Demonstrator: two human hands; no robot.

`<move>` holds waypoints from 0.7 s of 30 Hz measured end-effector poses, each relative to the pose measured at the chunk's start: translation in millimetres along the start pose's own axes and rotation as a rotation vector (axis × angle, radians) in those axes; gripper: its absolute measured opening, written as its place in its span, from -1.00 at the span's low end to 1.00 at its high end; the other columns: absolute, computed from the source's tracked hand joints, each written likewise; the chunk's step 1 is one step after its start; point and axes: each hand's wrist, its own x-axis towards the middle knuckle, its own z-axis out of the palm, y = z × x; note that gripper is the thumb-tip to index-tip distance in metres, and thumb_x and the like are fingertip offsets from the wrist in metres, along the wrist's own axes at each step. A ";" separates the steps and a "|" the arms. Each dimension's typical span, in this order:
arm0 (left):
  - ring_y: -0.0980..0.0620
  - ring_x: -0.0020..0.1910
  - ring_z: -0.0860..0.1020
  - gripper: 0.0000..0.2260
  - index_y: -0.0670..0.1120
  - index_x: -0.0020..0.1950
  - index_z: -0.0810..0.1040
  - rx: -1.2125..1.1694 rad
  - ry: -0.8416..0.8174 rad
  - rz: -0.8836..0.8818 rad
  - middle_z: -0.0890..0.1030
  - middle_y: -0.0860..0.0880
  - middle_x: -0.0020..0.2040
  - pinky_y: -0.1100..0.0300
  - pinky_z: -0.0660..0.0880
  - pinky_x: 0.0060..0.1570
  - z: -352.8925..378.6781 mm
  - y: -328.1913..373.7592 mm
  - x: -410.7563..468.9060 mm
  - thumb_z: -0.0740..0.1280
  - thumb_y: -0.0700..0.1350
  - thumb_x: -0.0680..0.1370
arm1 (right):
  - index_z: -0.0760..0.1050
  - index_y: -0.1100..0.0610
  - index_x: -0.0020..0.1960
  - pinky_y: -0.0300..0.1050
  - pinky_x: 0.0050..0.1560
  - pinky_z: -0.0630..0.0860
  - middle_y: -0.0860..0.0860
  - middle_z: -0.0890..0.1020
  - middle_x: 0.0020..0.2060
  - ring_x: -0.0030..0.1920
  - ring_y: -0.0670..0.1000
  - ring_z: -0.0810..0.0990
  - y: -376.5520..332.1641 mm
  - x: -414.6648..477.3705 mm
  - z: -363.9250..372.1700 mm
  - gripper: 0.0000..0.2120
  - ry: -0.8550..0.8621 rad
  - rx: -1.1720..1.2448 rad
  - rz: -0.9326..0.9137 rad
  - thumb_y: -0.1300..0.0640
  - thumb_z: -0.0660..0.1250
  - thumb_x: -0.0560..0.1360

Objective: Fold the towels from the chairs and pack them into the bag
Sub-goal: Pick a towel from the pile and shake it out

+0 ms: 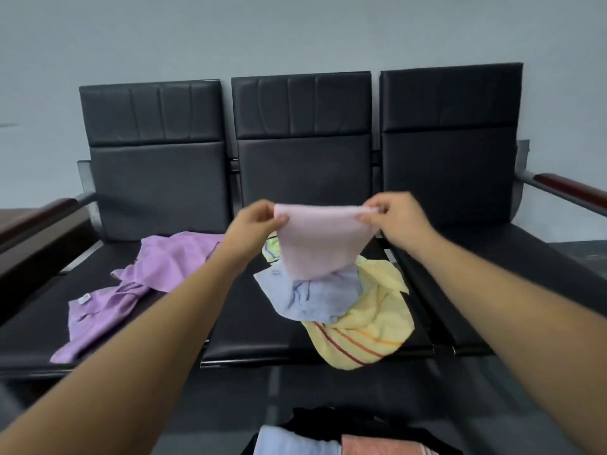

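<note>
I hold a pale pink towel point(320, 239) up in the air over the middle seat. My left hand point(259, 221) pinches its top left corner and my right hand point(394, 218) pinches its top right corner. The towel hangs down doubled and narrows toward its lower end. Under it on the seat lie a crumpled light blue towel point(312, 298) and a yellow striped towel point(368, 326). A purple towel point(131, 284) sprawls over the left seat. At the bottom edge a black bag point(328, 421) stands open on the floor, with a folded blue towel point(289, 443) and a folded salmon towel point(377, 446) inside.
A row of three black padded chairs point(450, 159) stands against a grey wall. Wooden armrests point(571, 188) stick out at both ends. The right seat point(512, 257) holds nothing. Dark floor lies between the seats' front edge and the bag.
</note>
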 end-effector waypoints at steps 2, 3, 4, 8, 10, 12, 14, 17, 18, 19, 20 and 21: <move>0.04 -0.10 0.45 -0.80 -0.07 -0.09 0.48 0.019 -0.107 -0.075 0.53 -0.04 -0.14 0.11 0.39 -0.10 5.7 -33.2 -30.7 0.42 0.01 0.51 | 0.72 0.19 -0.06 -0.45 -0.26 0.39 -0.02 0.68 -0.22 -0.17 -0.01 0.61 31.3 -29.6 17.3 -0.93 -0.078 -0.088 0.000 0.25 0.54 0.46; 0.04 -0.09 0.45 -0.80 -0.09 -0.08 0.44 0.006 -0.166 -0.106 0.51 -0.06 -0.13 0.09 0.39 -0.07 8.2 -47.1 -44.7 0.40 -0.01 0.53 | 0.73 0.20 -0.05 -0.47 -0.22 0.38 -0.02 0.68 -0.16 -0.09 0.00 0.63 43.3 -43.5 24.0 -0.93 -0.114 -0.140 -0.014 0.25 0.53 0.46; 0.02 -0.08 0.47 -0.82 -0.12 -0.06 0.42 -0.029 -0.221 -0.144 0.51 -0.09 -0.12 0.09 0.44 -0.05 10.2 -57.3 -56.8 0.39 -0.08 0.56 | 0.73 0.19 -0.05 -0.46 -0.17 0.37 -0.03 0.67 -0.10 -0.02 -0.02 0.61 52.9 -55.8 28.6 -0.93 -0.153 -0.166 -0.011 0.23 0.52 0.47; -0.04 -0.07 0.59 -0.71 -0.23 0.07 0.46 -0.214 -0.404 -0.348 0.58 -0.16 -0.04 0.12 0.62 -0.09 6.9 -85.5 -80.8 0.44 -0.11 0.49 | 0.70 0.14 -0.04 -0.30 -0.07 0.50 -0.01 0.69 -0.14 -0.07 -0.03 0.61 72.0 -83.0 27.7 -0.95 -0.450 0.020 0.142 0.20 0.50 0.50; -0.09 -0.09 0.56 -0.64 -0.21 0.07 0.49 -0.235 -0.463 -0.409 0.55 -0.17 -0.05 0.11 0.61 -0.14 3.9 -93.2 -78.4 0.49 -0.04 0.41 | 0.68 0.20 0.00 -0.13 -0.03 0.55 0.04 0.69 -0.14 -0.10 0.01 0.62 75.7 -81.1 26.4 -0.90 -0.586 0.155 0.273 0.22 0.50 0.50; -0.09 -0.13 0.55 -0.74 -0.14 -0.05 0.51 -0.223 -0.452 -0.434 0.54 -0.18 -0.10 0.11 0.61 -0.16 6.1 -99.9 -72.4 0.50 -0.05 0.41 | 0.66 0.25 0.04 -0.07 -0.04 0.56 0.08 0.68 -0.13 -0.10 0.03 0.62 80.8 -70.1 29.6 -0.86 -0.636 0.179 0.363 0.22 0.50 0.50; -0.10 -0.13 0.61 -0.82 -0.12 -0.09 0.52 -0.160 -0.354 -0.431 0.59 -0.19 -0.11 0.02 0.65 -0.08 13.0 -108.8 -64.1 0.49 -0.10 0.49 | 0.67 0.21 0.02 -0.07 -0.05 0.57 0.06 0.68 -0.12 -0.08 0.04 0.62 88.3 -54.2 38.7 -0.87 -0.575 0.110 0.384 0.19 0.51 0.49; -0.12 -0.12 0.58 -0.86 -0.11 -0.15 0.55 -0.115 -0.118 -0.438 0.61 -0.19 -0.16 -0.18 0.63 0.10 25.0 -127.7 -43.2 0.47 -0.15 0.55 | 0.66 0.16 0.01 -0.09 -0.15 0.57 0.08 0.67 -0.07 -0.06 0.04 0.63 102.8 -25.2 59.6 -0.87 -0.432 0.036 0.413 0.16 0.52 0.49; -0.11 -0.15 0.56 -0.84 -0.10 -0.19 0.56 -0.106 -0.055 -0.444 0.60 -0.18 -0.18 -0.21 0.62 0.10 28.6 -134.5 -33.9 0.47 -0.14 0.55 | 0.66 0.18 0.02 -0.10 -0.17 0.56 0.08 0.66 -0.08 -0.08 0.05 0.62 107.2 -14.4 68.4 -0.87 -0.390 0.024 0.425 0.17 0.52 0.50; -0.09 -0.17 0.54 -0.83 -0.09 -0.21 0.56 -0.090 -0.004 -0.445 0.59 -0.16 -0.20 -0.20 0.63 0.09 32.5 -140.6 -23.8 0.48 -0.14 0.54 | 0.65 0.22 0.02 -0.09 -0.18 0.56 0.08 0.65 -0.11 -0.09 0.05 0.61 111.6 -3.3 77.6 -0.85 -0.349 0.020 0.434 0.18 0.51 0.50; -0.07 -0.19 0.53 -0.82 -0.08 -0.22 0.56 -0.070 0.042 -0.439 0.59 -0.14 -0.21 -0.16 0.64 0.08 36.4 -145.6 -13.5 0.48 -0.13 0.54 | 0.64 0.30 0.04 -0.08 -0.17 0.54 0.10 0.63 -0.14 -0.11 0.06 0.58 115.6 7.1 87.1 -0.80 -0.305 0.024 0.438 0.20 0.51 0.49; -0.06 -0.20 0.53 -0.83 -0.08 -0.21 0.56 -0.051 0.084 -0.430 0.60 -0.13 -0.20 -0.11 0.64 0.05 39.9 -150.2 -2.2 0.47 -0.11 0.54 | 0.61 0.39 0.07 -0.06 -0.16 0.50 0.18 0.59 -0.16 -0.13 0.06 0.54 119.2 17.6 96.0 -0.73 -0.256 0.030 0.441 0.22 0.51 0.48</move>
